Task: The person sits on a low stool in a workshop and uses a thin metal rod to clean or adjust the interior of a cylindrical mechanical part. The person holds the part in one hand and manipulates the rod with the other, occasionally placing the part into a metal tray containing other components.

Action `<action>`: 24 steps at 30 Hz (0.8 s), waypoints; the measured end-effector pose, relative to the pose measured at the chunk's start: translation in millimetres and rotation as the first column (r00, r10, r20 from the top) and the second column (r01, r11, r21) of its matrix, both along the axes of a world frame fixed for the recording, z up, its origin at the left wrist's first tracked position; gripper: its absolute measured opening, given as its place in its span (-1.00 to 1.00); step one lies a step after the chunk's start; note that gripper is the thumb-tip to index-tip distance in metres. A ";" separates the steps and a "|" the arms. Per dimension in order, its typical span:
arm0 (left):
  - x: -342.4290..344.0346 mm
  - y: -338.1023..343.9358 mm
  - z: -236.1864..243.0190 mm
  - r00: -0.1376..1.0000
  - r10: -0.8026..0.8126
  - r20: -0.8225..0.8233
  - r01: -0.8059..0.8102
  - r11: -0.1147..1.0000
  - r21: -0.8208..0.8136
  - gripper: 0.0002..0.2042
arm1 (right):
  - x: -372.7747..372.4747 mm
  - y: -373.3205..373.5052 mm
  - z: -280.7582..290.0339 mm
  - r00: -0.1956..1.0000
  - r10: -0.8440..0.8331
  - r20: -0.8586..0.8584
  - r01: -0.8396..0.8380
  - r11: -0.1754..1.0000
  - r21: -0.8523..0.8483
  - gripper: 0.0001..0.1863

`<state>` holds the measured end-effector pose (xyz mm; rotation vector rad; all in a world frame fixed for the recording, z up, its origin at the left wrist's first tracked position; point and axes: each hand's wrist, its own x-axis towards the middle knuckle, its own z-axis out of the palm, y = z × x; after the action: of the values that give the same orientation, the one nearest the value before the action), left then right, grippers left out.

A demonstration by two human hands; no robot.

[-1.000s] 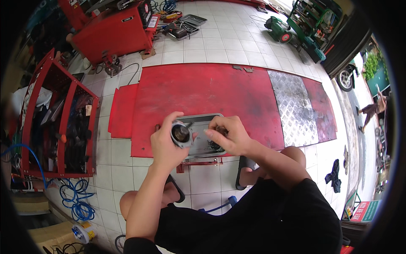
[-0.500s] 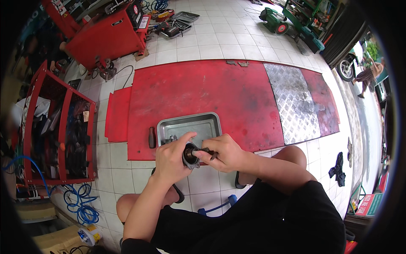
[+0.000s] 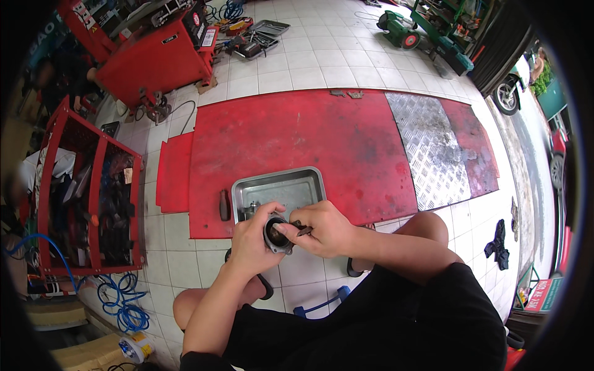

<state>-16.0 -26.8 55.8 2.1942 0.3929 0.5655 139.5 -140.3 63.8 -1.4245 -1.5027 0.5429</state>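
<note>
Round dark metal housing with a grey flange (image 3: 276, 235) sits at lower centre of the frame, cupped in the left hand (image 3: 252, 240), fingers wrapped round its left rim, bore facing up toward the camera. It is held over the white floor tiles, just below the near edge of the shallow rectangular steel tray (image 3: 279, 189).

Right hand (image 3: 325, 227): closed in a pinch on a small dark rusty part (image 3: 302, 230), fingertips touching the housing's right rim. What the part is, too small to tell.

Key relation: housing lies directly left of the right hand, touching; its bore axis points up and slightly toward the person. Pinched part lies roughly across the opening, left to right. Both hands are in contact; the left carries the weight.

Nearby: dark-handled tool (image 3: 224, 204) lying on the red floor mat (image 3: 297, 142), just left of the tray. Red open-shelved tool rack (image 3: 93, 198) at left of frame, red tool cabinet (image 3: 154, 55) upper left, chequered aluminium plate (image 3: 427, 148) at right.

Versus one second ago: hands and housing were over the tray; they now sit lower, clear of it. The tray interior is more exposed.
</note>
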 end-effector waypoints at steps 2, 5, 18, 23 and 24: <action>-0.8 0.2 0.6 1.000 0.011 -0.019 -0.010 0.999 0.048 -0.39 | 0.7 -0.8 1.5 1.000 0.010 -0.003 -0.010 0.999 0.036 -0.65; 0.2 -0.3 12.2 1.000 0.004 -0.017 -0.002 0.990 0.139 -0.44 | 2.4 -5.6 7.3 1.000 0.016 0.012 -0.018 0.991 0.135 -0.68; -87.6 93.2 -7.2 0.791 0.594 0.149 -0.564 0.801 -0.200 -0.47 | 145.8 -60.0 74.3 0.418 -0.262 -0.870 0.699 0.704 0.124 -0.53; -51.6 64.3 0.5 0.892 0.396 0.219 -0.296 0.876 -0.380 -0.47 | 145.7 -33.3 49.3 0.206 -0.054 -0.977 0.309 0.951 0.013 -0.45; -47.1 60.4 3.3 0.904 0.366 0.222 -0.246 0.868 -0.431 -0.47 | 144.8 -33.6 47.6 0.184 -0.034 -0.982 0.264 0.964 0.016 -0.45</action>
<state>-63.1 33.6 59.1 1.6338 0.6438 0.8958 284.3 -173.9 111.4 -0.6834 -0.2779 0.9246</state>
